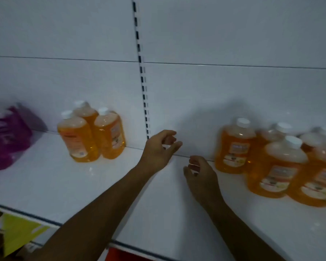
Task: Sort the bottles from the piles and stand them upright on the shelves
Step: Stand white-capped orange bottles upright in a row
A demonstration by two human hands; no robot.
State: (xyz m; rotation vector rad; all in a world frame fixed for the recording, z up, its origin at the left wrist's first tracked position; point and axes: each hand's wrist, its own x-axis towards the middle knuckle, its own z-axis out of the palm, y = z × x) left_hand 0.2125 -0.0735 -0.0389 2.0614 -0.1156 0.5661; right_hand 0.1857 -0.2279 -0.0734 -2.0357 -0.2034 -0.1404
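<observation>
Three orange bottles with white caps (pixel 91 134) stand upright in a cluster on the white shelf (pixel 45 185), left of centre. Several more orange bottles (pixel 277 166) stand upright in a group at the right. Purple bottles (pixel 6 138) sit at the far left, blurred. My left hand (pixel 158 149) hovers over the middle of the shelf with loosely curled fingers and holds nothing. My right hand (pixel 199 176) hangs just right of it, fingers also loosely curled and empty. Both hands are in the gap between the two orange groups.
A slotted upright rail (pixel 142 78) divides the white back panel. A yellow pennant flag (pixel 17 232) hangs below the shelf's front edge at the lower left. Something red (pixel 120 255) shows under the shelf at the bottom.
</observation>
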